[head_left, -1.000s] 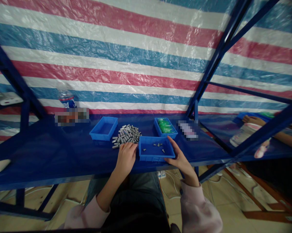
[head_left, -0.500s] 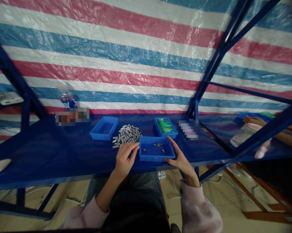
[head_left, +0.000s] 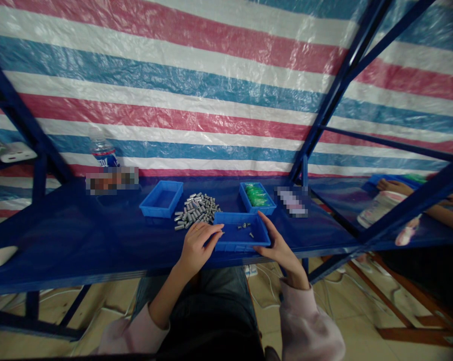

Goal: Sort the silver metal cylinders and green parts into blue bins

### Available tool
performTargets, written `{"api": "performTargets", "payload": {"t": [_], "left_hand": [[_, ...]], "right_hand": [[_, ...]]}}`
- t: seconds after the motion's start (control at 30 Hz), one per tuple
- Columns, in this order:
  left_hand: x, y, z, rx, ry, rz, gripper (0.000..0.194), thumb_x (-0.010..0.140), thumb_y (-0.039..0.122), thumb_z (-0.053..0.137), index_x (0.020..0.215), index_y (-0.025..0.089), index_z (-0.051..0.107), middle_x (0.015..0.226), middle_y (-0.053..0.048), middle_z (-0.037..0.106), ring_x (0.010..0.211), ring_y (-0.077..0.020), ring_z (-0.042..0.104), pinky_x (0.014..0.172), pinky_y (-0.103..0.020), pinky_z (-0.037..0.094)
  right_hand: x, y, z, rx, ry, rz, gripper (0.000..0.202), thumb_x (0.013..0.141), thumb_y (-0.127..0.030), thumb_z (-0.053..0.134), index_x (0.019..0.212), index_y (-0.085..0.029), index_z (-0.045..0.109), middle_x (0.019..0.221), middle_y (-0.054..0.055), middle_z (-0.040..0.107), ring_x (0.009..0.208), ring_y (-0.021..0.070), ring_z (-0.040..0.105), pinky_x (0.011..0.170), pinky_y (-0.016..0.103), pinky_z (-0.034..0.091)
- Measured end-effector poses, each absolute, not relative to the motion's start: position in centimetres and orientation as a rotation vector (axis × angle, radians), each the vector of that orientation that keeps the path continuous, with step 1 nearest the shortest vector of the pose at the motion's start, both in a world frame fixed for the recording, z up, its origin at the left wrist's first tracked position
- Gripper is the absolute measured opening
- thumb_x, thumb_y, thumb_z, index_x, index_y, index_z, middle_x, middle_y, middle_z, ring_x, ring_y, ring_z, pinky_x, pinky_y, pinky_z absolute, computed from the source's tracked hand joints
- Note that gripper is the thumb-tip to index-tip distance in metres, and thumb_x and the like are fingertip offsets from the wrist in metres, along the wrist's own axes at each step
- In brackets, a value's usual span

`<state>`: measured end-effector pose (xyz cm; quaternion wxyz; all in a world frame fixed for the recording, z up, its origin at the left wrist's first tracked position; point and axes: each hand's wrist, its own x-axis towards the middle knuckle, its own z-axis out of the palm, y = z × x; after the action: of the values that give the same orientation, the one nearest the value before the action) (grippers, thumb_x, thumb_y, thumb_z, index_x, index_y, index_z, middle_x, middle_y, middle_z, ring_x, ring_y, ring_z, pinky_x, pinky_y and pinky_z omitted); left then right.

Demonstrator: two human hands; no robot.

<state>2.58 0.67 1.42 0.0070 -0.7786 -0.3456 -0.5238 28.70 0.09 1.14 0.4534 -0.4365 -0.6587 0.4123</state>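
Observation:
A blue plastic tray (head_left: 226, 245) lies near the table's front edge with a few small metal screws (head_left: 245, 226) on its floor. My right hand (head_left: 277, 240) grips its right end, thumb on the front wall and fingers along the right side. Over the left end reaches my left hand (head_left: 199, 245), thumb and forefinger pinched at a small screw (head_left: 222, 232) inside the tray. Behind the left hand is a pile of grey metal cylinders (head_left: 196, 209), partly hidden by the hand and tray.
Another blue tray (head_left: 145, 209) stands left of the pile; a third tray (head_left: 267, 210) holds green plastic packets (head_left: 256, 194). A bottle (head_left: 105, 153) stands at the back left, a white object (head_left: 0, 257) at the left edge. Blue frame bars (head_left: 324, 108) rise right. A co-worker's hand (head_left: 395, 186) is far right.
My left hand has moved right, from the tray's left rim to the screw inside it. The tray has shifted slightly left, with my right hand still on it.

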Motion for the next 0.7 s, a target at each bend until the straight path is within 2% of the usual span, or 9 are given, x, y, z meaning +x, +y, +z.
{"api": "performTargets", "payload": {"t": [0.13,0.37,0.53,0.7], "left_hand": [[2.5,0.7,1.6,-2.436,-1.202,-1.519,0.022,0.094,0.021,0.049,0.113,0.021,0.06,0.094,-0.004,0.072,0.086,-0.0174,0.065,0.081,-0.033,0.048],[2.6,1.6,0.6,-2.271,-1.609,-1.144,0.034,0.09,0.015,0.045,0.122,0.019,0.057,0.115,-0.01,0.067,0.108,-0.0265,0.059,0.091,-0.041,0.046],[2.7,1.9,0.1,-2.376,-1.657,-0.924,0.036,0.084,0.008,0.05,0.117,0.016,0.061,0.122,-0.011,0.064,0.113,-0.0283,0.057,0.095,-0.044,0.044],[2.5,1.7,0.3,-2.427,-1.625,-0.931,0.035,0.08,0.004,0.05,0.107,0.02,0.065,0.112,-0.008,0.068,0.107,-0.0275,0.059,0.092,-0.045,0.044]], "right_hand": [[28.7,0.2,1.0,-1.069,-1.627,1.009,0.095,0.069,-0.04,0.079,0.148,-0.029,0.027,0.152,0.007,0.034,0.138,0.0302,0.033,0.114,0.047,0.027],[28.7,0.2,1.0,-1.09,-1.63,0.995,0.096,0.068,-0.04,0.079,0.147,-0.028,0.028,0.151,0.007,0.034,0.138,0.0309,0.032,0.114,0.047,0.026],[28.8,0.3,0.8,-1.083,-1.634,0.995,0.096,0.068,-0.04,0.079,0.148,-0.029,0.027,0.151,0.007,0.034,0.138,0.0304,0.032,0.113,0.046,0.027],[28.9,0.4,0.6,-1.079,-1.631,0.981,0.097,0.067,-0.04,0.08,0.147,-0.028,0.028,0.152,0.007,0.034,0.138,0.0306,0.032,0.114,0.047,0.026]]}}
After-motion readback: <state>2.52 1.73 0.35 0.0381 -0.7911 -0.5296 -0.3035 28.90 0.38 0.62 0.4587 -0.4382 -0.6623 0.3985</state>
